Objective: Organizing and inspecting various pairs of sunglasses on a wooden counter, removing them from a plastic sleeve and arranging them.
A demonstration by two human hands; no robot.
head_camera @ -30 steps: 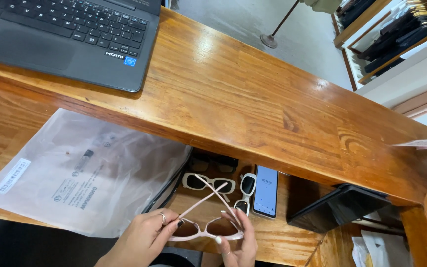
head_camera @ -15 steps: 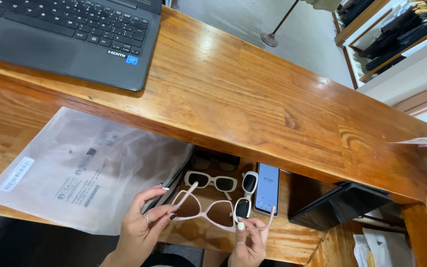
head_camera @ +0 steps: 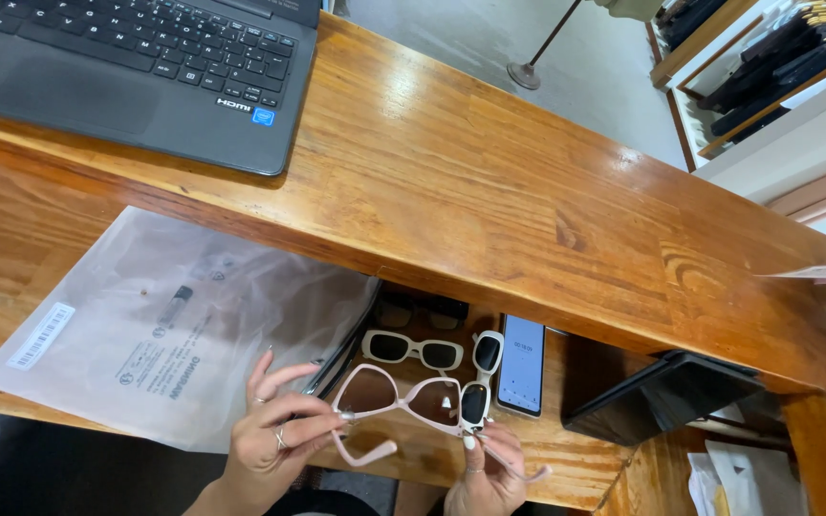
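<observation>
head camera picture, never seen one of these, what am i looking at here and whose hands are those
The picture comes from a camera worn on a person's head, looking down, so the two bare hands at the bottom are that person's own. There is no machine.

The left hand and the right hand hold a pair of pale pink sunglasses with brown lenses, one hand at each end, the arms folded out.

Below them is a low wooden shelf. On it lie two white sunglasses, one of them turned upright beside a phone, and a dark tablet-like thing to the right. A large frosted plastic bag lies to the left.

Above is a glossy wooden counter with a dark laptop at its upper left.
</observation>
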